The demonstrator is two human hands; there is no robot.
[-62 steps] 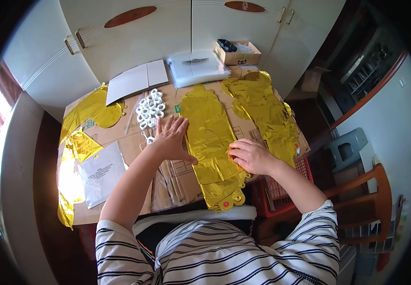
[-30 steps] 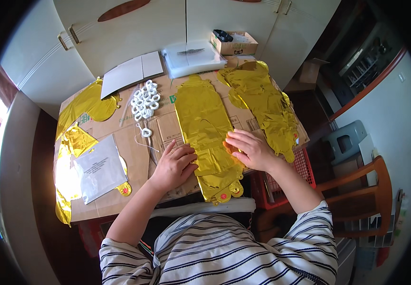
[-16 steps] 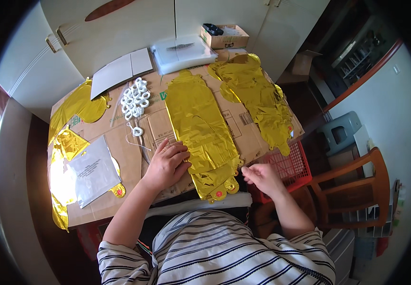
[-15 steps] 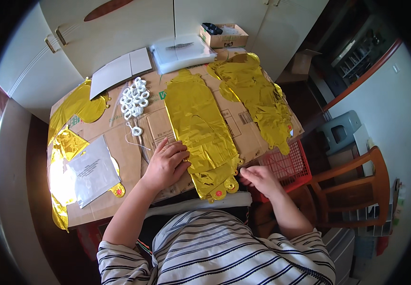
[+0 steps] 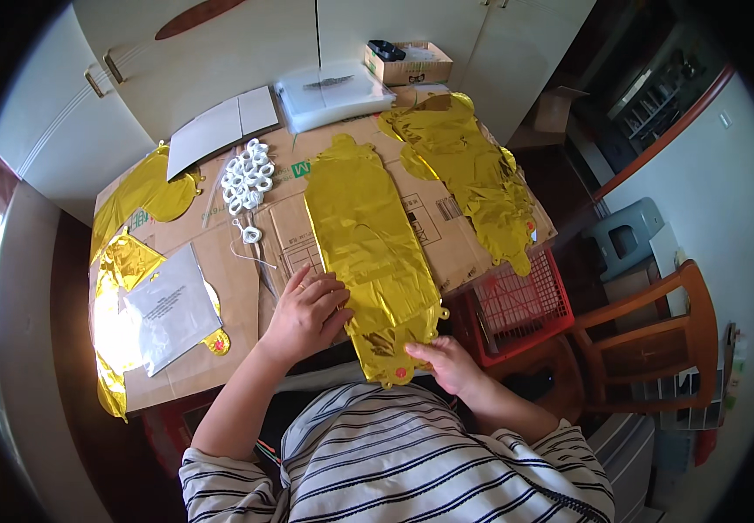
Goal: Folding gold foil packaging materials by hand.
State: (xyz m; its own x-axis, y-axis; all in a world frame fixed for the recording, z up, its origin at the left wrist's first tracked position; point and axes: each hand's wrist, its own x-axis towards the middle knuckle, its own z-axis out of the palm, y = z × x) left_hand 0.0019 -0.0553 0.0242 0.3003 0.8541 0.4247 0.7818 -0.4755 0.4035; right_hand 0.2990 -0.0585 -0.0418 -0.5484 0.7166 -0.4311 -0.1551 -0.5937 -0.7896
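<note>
A flattened gold foil balloon (image 5: 364,227), long with rounded tabs, lies lengthwise on the cardboard-covered table. Its near end hangs past the table edge toward me and carries a small red mark. Along its left edge, my left hand (image 5: 307,318) has its fingers curled together on the foil. My right hand (image 5: 446,362) pinches the near end at its right side, thumb on top; the fingers beneath are partly hidden.
To the right lies a crumpled stack of gold foil balloons (image 5: 473,187). White ribbon rolls (image 5: 248,179) sit left of centre. A clear plastic bag (image 5: 170,305) rests over more gold foil. Clear plastic sleeves (image 5: 333,94) and a small box (image 5: 412,65) stand behind. A red basket (image 5: 525,305) and wooden chair (image 5: 647,340) are at right.
My right hand has moved left and closed on the balloon's near end. The balloon has shifted slightly toward me. My left hand stays at its left edge.
</note>
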